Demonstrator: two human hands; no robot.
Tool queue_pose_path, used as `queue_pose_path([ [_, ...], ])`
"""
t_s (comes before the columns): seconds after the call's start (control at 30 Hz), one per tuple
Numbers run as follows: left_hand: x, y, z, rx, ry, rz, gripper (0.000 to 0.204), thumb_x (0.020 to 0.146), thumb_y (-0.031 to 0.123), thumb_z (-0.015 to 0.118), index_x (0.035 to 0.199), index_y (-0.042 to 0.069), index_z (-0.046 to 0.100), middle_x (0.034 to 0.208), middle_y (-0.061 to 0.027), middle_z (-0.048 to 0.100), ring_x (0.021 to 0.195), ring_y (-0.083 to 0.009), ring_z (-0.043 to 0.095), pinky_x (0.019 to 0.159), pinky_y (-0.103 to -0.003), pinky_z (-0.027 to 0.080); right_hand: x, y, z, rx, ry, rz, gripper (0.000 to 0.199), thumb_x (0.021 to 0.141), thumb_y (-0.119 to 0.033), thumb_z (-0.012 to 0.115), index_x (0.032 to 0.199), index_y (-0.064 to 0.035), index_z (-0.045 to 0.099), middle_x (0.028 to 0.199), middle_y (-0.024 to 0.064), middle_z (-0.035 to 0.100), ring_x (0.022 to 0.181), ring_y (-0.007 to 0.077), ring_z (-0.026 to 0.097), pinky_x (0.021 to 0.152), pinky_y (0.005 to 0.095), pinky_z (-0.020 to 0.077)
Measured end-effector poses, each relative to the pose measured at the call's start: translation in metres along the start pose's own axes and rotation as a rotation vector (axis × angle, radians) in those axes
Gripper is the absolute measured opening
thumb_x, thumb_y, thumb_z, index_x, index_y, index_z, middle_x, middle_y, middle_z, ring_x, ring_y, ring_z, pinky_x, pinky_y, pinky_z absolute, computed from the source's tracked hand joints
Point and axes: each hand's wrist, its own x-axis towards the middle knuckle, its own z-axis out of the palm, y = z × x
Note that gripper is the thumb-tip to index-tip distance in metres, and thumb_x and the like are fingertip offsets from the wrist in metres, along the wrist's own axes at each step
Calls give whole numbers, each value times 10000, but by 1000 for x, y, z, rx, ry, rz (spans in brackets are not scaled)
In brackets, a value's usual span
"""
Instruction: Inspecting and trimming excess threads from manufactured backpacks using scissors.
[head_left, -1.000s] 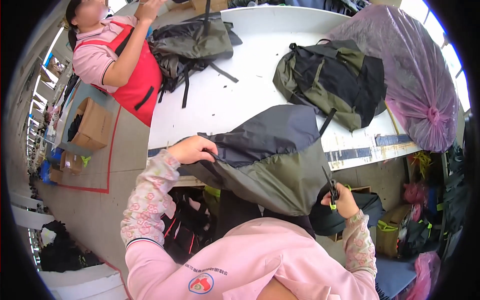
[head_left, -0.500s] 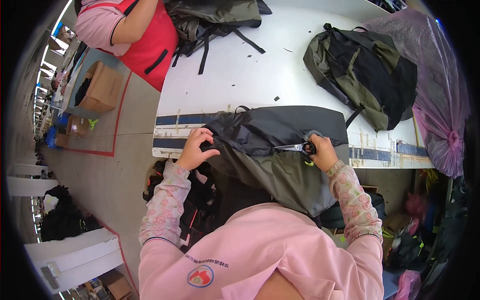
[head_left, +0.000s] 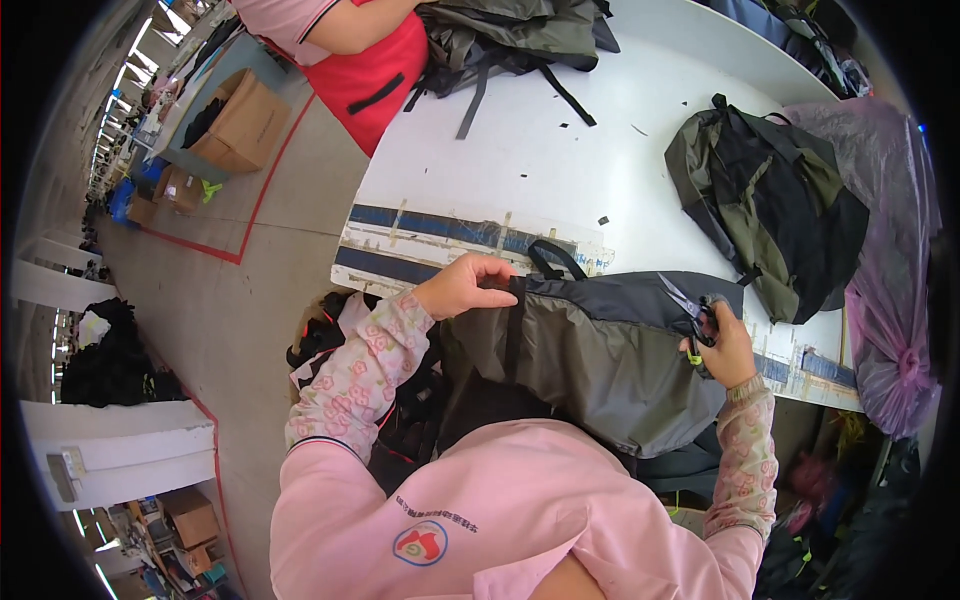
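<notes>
A grey and olive backpack (head_left: 590, 350) hangs over the near edge of the white table (head_left: 520, 170), its top strap lying on the table. My left hand (head_left: 465, 285) pinches the backpack's upper left edge beside a black strap. At the bag's right edge, my right hand (head_left: 722, 345) grips small scissors (head_left: 693, 310), blades pointing up and left onto the dark grey panel.
A finished olive and black backpack (head_left: 770, 205) lies at the table's right, beside a purple plastic bag (head_left: 890, 250). A person in a red apron (head_left: 375, 60) works another bag (head_left: 520, 35) at the far side. Cardboard boxes (head_left: 240, 120) stand on the floor left. Dark bags (head_left: 400, 420) lie under the table.
The backpack has been shifted and turned on the table edge. My right hand with the scissors moved from the bag's middle out to its right edge. My left hand stays on the upper left edge.
</notes>
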Motion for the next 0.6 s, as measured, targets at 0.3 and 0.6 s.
queue_pose_path([
  [0.3, 0, 25, 18, -21, -79, -24, 172, 811, 25, 698, 978, 4, 665, 914, 14, 652, 861, -60, 577, 804, -223, 455, 39, -101, 19, -329, -148, -468, 625, 611, -532, 790, 943, -38, 600, 811, 94, 589, 851, 281, 593, 735, 385, 399],
  [0.6, 0, 22, 23, -41, -99, -32, 213, 807, 20, 697, 1017, -8, 674, 940, 7, 669, 876, -59, 581, 824, -222, 451, 48, -115, 28, -362, -195, -511, 545, 624, -500, 784, 897, -65, 600, 803, 87, 602, 789, 299, 614, 730, 400, 426],
])
